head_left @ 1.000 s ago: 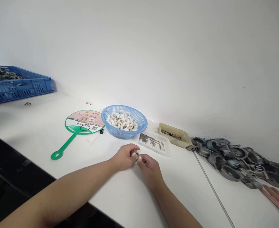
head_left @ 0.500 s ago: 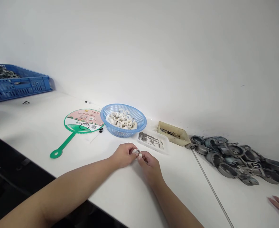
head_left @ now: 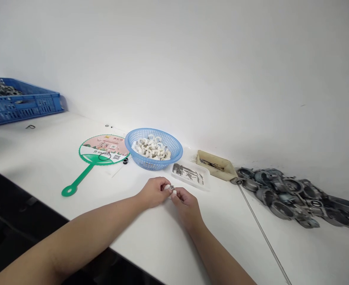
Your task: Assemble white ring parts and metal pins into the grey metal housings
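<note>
A small white ring-like part [head_left: 167, 187] with a metal piece on it is pinched between both hands over the table. My left hand [head_left: 154, 192] grips its left side, and my right hand [head_left: 186, 205] grips its right side with thumb and fingertips. Just beyond them stands a blue mesh basket [head_left: 153, 163] of similar white parts. A clear shallow tray [head_left: 204, 185] with thin metal pins lies behind my right hand. Fine detail of the held part is hidden by the fingers.
A green-edged fan [head_left: 85, 177] lies left of the basket, near a small black ring [head_left: 125, 161]. Further right are a yellowish box [head_left: 228, 171], a thin rod [head_left: 262, 230] and a heap of grey metal castings [head_left: 290, 194]. A blue crate [head_left: 23, 109] stands far left.
The other person's hand at the lower right has gone out of view. Both my hands keep hold of the white part, and the view has shifted slightly.
</note>
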Action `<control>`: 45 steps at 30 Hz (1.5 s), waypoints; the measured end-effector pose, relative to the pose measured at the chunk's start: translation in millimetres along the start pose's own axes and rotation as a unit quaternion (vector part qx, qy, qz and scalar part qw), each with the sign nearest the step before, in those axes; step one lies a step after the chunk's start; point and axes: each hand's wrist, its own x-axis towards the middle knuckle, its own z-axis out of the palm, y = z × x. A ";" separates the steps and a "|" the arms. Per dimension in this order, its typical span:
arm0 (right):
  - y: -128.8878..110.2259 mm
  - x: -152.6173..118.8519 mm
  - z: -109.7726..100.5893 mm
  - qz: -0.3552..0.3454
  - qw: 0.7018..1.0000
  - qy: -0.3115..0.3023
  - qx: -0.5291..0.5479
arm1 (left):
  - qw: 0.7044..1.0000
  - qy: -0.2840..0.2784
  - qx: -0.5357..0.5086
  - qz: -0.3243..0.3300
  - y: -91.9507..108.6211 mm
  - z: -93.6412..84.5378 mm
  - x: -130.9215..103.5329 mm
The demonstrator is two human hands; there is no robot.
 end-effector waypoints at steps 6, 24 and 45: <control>-1.2 0.4 0.3 0.003 1.000 0.006 0.005 | 1.000 -0.001 -0.021 -0.016 -1.5 0.5 0.5; 9.4 10.7 0.8 0.022 0.999 0.032 0.002 | 0.993 0.084 -0.072 -0.027 4.8 -8.9 2.6; 7.7 12.7 1.7 0.037 0.999 0.035 -0.002 | 0.992 0.096 -0.071 -0.038 3.1 -3.2 7.5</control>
